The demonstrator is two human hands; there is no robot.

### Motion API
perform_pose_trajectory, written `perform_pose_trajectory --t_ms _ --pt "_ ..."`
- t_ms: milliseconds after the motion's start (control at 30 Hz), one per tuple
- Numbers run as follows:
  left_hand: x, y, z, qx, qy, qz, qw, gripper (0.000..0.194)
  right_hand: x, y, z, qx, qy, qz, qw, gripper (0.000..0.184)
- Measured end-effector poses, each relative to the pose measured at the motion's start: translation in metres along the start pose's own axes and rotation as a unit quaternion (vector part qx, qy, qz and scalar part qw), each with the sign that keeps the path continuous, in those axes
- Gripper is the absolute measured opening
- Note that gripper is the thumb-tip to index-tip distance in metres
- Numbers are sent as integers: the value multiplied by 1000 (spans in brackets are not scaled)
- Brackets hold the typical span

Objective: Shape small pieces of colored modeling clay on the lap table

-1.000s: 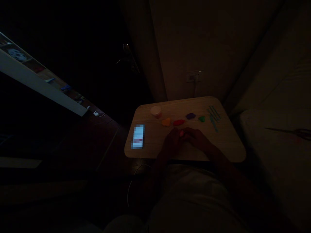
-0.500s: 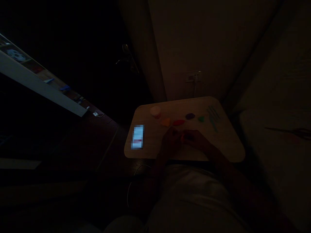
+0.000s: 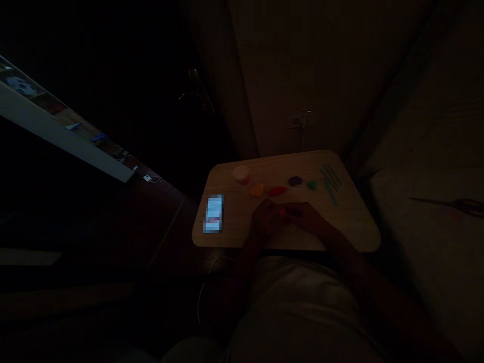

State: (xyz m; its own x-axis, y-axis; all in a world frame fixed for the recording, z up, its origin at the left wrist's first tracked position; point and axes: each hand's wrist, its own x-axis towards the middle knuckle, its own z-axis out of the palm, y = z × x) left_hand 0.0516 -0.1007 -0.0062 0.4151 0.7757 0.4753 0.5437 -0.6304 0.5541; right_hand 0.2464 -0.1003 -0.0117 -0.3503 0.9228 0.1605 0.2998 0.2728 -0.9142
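Observation:
Over the front middle of a small wooden table (image 3: pixel 234 234), my left hand (image 3: pixel 264 218) and my right hand (image 3: pixel 302 214) meet, fingers closed around a small orange-red lump of modelling clay (image 3: pixel 282 213). Just beyond them lies a red clay piece (image 3: pixel 277 191), with a yellow-orange clay piece (image 3: pixel 257 190) to its left. A purple clay piece (image 3: pixel 295 180) and a green clay piece (image 3: pixel 311 185) are farther right. The dim light hides the exact finger positions.
A pale round tub (image 3: pixel 241 175) stands at the table's back left, and a lit phone (image 3: pixel 214 214) lies near the left edge. Several thin green sticks (image 3: pixel 331 177) and a teal tool (image 3: pixel 331 193) lie at the right. Scissors (image 3: pixel 449 202) rest on a pale surface beyond the table.
Both hands stay together at the same spot, fingers shifting slightly around the orange-red clay lump. The other things on the table keep their places.

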Motion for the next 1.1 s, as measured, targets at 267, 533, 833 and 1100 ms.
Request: perform_pose_trajectory --t_ms 267,533,833,1100 --pt "1 -1 -1 -24 -22 11 999 36 0 0 0 31 20 -2 999 43" --pt "0 -2 -1 22 -33 4 999 33 0 6 1 -3 -8 -10 1000 36" --pt "2 0 -1 22 -69 22 997 44 0 1 -2 0 -30 -6 1000 47" --pt "2 3 -2 48 -79 20 996 45 -4 -1 -4 -9 -14 1 1000 57"
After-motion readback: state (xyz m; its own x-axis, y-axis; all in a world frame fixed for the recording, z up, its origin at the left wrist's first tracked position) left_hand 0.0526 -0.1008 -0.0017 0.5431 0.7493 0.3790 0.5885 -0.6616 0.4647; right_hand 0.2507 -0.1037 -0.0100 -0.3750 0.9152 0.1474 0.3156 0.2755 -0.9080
